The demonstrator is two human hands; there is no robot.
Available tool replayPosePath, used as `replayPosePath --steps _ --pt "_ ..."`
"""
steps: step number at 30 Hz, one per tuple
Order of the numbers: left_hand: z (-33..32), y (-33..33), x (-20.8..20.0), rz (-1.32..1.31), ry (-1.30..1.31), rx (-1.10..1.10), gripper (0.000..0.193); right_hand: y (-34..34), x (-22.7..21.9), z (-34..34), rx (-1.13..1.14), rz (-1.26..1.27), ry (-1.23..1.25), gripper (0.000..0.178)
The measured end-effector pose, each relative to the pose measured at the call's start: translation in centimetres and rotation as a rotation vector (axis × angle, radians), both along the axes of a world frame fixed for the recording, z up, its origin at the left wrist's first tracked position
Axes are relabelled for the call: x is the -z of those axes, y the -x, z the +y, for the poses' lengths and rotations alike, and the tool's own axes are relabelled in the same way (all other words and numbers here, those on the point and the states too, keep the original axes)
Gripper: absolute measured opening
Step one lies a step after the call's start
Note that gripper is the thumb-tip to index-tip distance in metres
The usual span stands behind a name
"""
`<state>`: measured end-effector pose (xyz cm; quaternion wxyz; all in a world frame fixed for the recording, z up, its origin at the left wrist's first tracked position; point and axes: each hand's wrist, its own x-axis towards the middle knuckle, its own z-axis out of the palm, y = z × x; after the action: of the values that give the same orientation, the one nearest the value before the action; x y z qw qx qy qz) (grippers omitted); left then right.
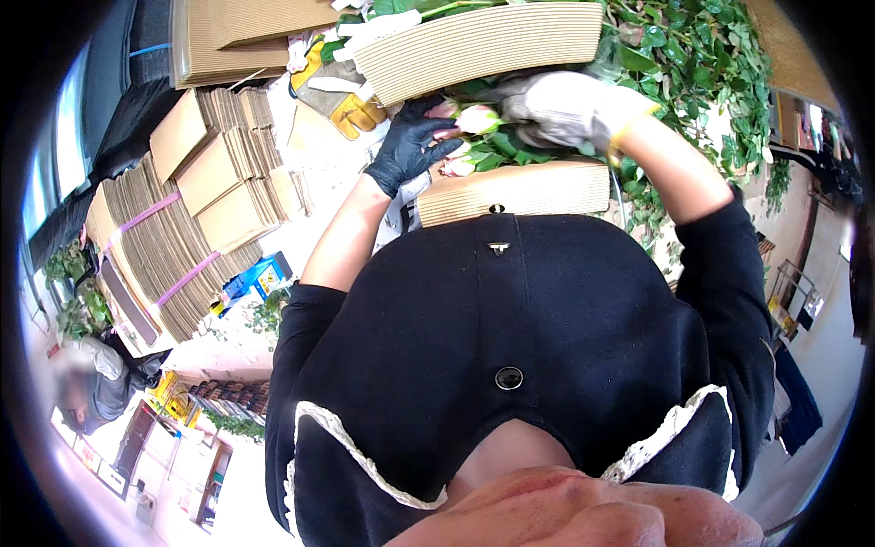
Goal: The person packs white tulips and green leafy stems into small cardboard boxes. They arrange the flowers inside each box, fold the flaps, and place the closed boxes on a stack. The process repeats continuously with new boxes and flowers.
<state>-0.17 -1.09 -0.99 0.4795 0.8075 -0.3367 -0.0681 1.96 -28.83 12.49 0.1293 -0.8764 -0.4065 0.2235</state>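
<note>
Black top (592, 301) — left fingers (437, 152) spread against roses (478, 119).

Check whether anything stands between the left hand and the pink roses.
Nothing visible: the black-gloved left hand is right at the pink roses. The upper corrugated strip and lower corrugated strip flank them.

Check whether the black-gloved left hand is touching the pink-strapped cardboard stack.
Apart. The head view shows it plainly: pale tabletop lies between the left hand and the cardboard stack; the hand is at the pink roses.
</note>
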Motion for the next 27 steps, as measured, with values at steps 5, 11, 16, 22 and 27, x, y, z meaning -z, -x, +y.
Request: replayPosePath --steps 5,11,16,22,27 --pt "-0.6 1.0 0.7 -0.057 -0.082 -0.144 0.023 2.3 -13.8 0.7 0.162 -0.547 0.437 0.014" --pt "-0.9 0.2 1.8 -0.13 -0.145 -0.129 0.052 0.6 2.8 1.4 -0.093 -0.569 0.056 0.027" --pt "0.0 0.4 2.1 -0.065 -0.113 -0.109 0.054 -0.1 6.6 2.0 -0.138 -0.564 0.329 0.041" --pt "-0.1 0.9 1.5 -0.033 0.01 -0.109 0.049 -0.5 6.7 1.9 -0.13 -0.635 0.101 0.033" --pt "-0.8 2.2 0.1 -0.082 -0.354 -0.156 0.054 -0.3 9.4 2.2 0.024 -0.371 0.089 0.041"
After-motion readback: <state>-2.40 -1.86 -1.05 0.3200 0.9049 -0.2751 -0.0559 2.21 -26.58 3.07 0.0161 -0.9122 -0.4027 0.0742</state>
